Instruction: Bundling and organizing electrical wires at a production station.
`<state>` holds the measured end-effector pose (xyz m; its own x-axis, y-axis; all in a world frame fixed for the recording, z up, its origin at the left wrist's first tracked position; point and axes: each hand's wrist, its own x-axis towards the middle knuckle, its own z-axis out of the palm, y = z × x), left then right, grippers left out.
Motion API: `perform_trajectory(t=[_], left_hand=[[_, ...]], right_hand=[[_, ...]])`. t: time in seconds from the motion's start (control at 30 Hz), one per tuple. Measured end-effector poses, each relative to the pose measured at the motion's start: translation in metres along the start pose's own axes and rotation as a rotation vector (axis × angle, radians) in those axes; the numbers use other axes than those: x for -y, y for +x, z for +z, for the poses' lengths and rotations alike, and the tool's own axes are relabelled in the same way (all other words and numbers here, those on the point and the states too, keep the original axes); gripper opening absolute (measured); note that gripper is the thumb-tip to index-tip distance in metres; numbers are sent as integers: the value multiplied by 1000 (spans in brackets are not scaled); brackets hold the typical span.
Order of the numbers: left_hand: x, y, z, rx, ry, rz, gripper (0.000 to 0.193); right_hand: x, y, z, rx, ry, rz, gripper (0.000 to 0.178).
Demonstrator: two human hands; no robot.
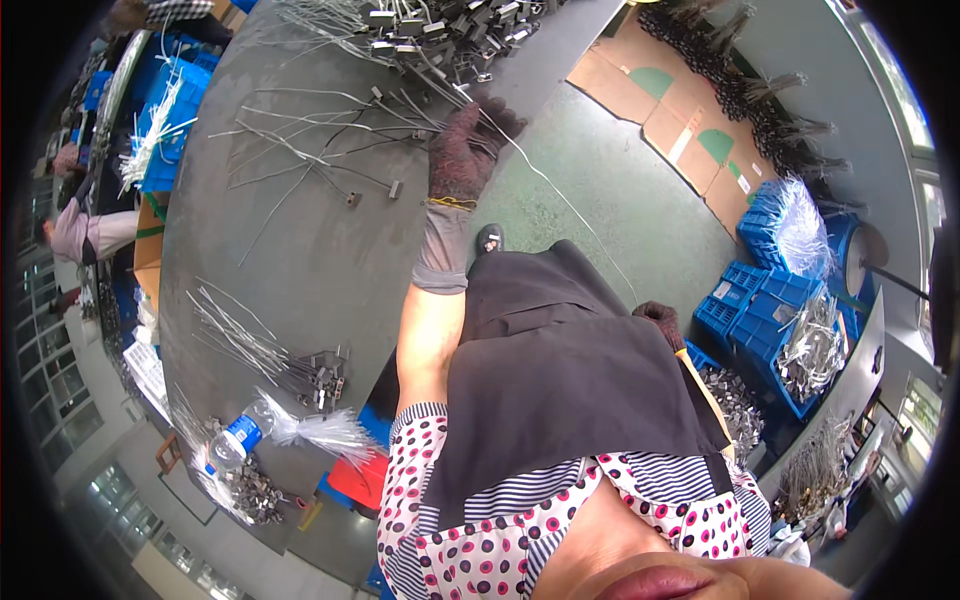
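Grey desk [330, 260] carries scattered wire leads with small metal end clips. We note the left hand [465, 150], in a dark knit glove, resting at the desk edge among the wire leads [320, 150], its grip apparently closed on one thin wire [560, 195] trailing toward the floor. Right hand [660, 318] sits low beside the dark apron [560, 370]; its grip is mostly hidden, state undetermined. Blue crates [765, 310] stand nearby.
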<state>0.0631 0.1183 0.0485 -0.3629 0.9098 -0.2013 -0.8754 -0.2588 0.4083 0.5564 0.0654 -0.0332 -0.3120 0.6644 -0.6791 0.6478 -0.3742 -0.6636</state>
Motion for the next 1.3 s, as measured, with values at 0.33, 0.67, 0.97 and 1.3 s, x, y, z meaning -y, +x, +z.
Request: perform_trajectory(t=[0.33, 0.67, 0.97, 1.3], left_hand=[[-59, -48, -19, -92, -123, 270, 24], [-59, -69, -33, -114, 55, 344, 23], [-14, -86, -28, -162, 313, -31, 30], [-34, -82, -67, -492, 286, 297, 21]], right_hand=[[7, 23, -26, 130, -48, -69, 17], [29, 41, -43, 213, -53, -105, 14], [84, 56, -12, 230, -57, -49, 12], [137, 58, 13, 414, 168, -64, 18]])
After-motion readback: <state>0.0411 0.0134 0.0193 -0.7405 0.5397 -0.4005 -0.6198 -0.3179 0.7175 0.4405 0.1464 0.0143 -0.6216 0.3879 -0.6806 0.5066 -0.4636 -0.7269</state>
